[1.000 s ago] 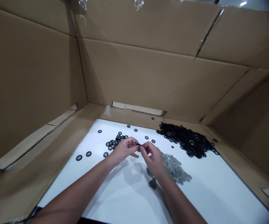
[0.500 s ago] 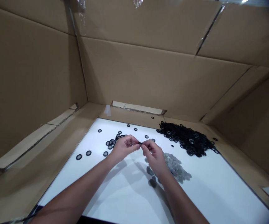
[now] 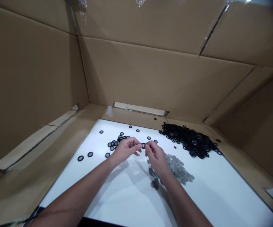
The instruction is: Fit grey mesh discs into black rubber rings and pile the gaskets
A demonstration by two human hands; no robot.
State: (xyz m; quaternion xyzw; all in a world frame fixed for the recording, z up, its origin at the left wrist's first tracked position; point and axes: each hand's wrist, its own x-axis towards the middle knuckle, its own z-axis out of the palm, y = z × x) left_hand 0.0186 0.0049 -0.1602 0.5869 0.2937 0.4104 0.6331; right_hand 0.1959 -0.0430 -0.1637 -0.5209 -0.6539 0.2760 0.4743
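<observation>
Hardly anything moved: left hand point(image 3: 127, 148) and right hand point(image 3: 157, 155) both pinch the black ring point(image 3: 143, 145), dead centre between them.

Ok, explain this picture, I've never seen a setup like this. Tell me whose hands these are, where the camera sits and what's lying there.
One camera, worn on a person's head, looks down at their own bare hands. The left hand and right hand meet over a white surface walled by cardboard, pinching one small black ring between their fingertips. Behind on the right lies a heap of black rings; beside the right hand, a pile of grey discs. At left, loose rings lie scattered.
</observation>
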